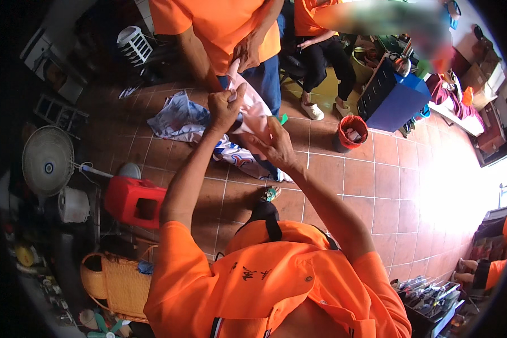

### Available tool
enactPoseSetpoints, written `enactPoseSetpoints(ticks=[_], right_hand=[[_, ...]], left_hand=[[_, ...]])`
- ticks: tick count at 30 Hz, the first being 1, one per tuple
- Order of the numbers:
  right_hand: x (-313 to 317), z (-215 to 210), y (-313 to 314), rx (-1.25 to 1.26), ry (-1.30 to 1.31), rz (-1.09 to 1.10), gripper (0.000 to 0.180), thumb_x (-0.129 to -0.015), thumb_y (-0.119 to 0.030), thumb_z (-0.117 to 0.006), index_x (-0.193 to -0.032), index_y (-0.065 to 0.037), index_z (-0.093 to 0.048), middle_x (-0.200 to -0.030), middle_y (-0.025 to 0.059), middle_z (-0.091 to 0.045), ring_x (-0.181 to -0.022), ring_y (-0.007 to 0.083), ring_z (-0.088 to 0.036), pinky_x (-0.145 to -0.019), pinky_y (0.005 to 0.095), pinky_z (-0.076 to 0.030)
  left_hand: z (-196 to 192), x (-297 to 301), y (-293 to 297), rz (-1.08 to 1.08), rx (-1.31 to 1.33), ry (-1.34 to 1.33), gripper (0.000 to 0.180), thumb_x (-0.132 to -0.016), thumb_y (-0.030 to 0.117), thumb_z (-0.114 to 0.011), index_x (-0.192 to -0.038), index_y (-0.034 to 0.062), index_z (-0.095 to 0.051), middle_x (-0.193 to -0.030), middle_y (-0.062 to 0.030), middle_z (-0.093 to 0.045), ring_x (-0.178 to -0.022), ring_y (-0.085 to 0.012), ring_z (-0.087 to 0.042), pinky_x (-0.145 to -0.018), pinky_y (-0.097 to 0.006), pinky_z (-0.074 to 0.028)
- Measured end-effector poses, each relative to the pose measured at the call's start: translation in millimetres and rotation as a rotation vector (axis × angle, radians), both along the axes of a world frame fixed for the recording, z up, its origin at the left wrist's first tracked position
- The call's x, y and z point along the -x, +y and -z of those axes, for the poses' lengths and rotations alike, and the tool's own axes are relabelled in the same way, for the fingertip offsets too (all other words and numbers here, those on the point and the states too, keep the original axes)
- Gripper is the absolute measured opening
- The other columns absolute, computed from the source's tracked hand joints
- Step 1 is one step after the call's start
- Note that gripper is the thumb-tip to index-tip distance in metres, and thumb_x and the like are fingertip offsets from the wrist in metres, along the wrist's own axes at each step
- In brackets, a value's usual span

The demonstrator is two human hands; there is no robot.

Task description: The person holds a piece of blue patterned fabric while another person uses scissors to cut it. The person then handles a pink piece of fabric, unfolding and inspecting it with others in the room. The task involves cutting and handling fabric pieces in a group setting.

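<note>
A pale pink cloth (252,100) is stretched between me and a co-worker in an orange shirt who stands facing me. My left hand (225,108) is closed in a fist on its left edge. Lower down on its right side, my right hand (277,145) grips the cloth between thumb and fingers. The co-worker's hand (247,52) holds the upper end, twisted narrow; their other hand is partly hidden behind my left hand. Below the cloth, a white and blue patterned fabric (239,156) hangs or lies near the floor; I cannot tell whether it is joined to the pink one.
A crumpled blue-grey garment (179,117) lies on the tiled floor. To the left stand a fan (48,160), a red plastic stool (130,194) and a wicker chair (124,276). A red-lined bin (352,134) and a blue cabinet (397,98) stand right, near a seated person (321,62).
</note>
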State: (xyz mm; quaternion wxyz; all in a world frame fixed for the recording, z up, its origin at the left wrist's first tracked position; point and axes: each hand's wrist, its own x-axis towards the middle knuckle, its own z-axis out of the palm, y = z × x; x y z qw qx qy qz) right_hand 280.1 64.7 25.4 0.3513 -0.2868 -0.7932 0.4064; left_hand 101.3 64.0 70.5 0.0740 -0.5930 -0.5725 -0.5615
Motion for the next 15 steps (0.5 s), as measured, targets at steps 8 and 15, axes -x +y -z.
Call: enactPoseSetpoints(ticks=[8, 15], right_hand=[[-85, 30, 9, 0.316, 0.286, 0.131, 0.026, -0.083, -0.013, -0.063, -0.103, 0.001, -0.057, -0.096, 0.0082, -0.057, -0.080, 0.0148, -0.058, -0.069, 0.0269, -0.048], [-144, 103, -13, 0.572, 0.117, 0.306, 0.022, -0.086, -0.016, -0.054, -0.097, 0.002, -0.060, -0.082, 0.0079, -0.064, -0.074, 0.0138, -0.062, -0.061, 0.0259, -0.050]], left_hand=[[5, 71, 55, -0.034, 0.171, 0.014, 0.052, -0.085, 0.032, -0.062, -0.051, -0.0025, -0.045, -0.045, -0.0022, -0.032, -0.045, -0.0063, -0.032, -0.042, -0.032, -0.026], [-22, 50, 68, 0.319, 0.130, 0.569, 0.038, -0.078, 0.035, -0.066, -0.057, 0.0032, -0.061, -0.058, -0.0146, -0.057, -0.054, -0.0324, -0.057, -0.049, -0.038, -0.043]])
